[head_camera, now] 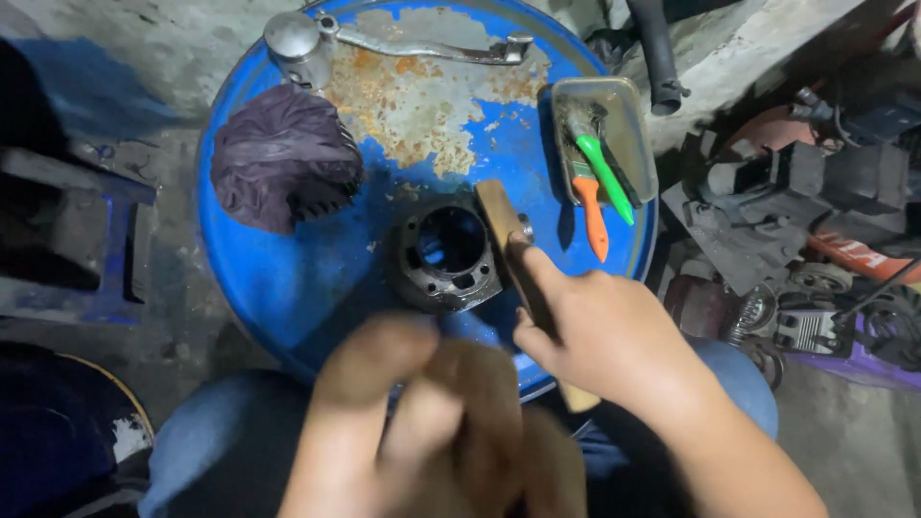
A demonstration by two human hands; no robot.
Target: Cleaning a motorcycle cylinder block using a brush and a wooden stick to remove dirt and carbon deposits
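On the blue drum lid [288, 278], a dark rag [285, 155] sits at 10 o'clock. Your left hand [422, 422] is blurred low at 6 o'clock, curled, but can't tell if it grips anything. The metal cylinder [449, 251] sits near center. Your right hand [600, 331], at 5 o'clock, is closed round a wooden handle [506, 230] touching the cylinder's rim. Tray w/ brushes [606, 134] at 2 o'clock.
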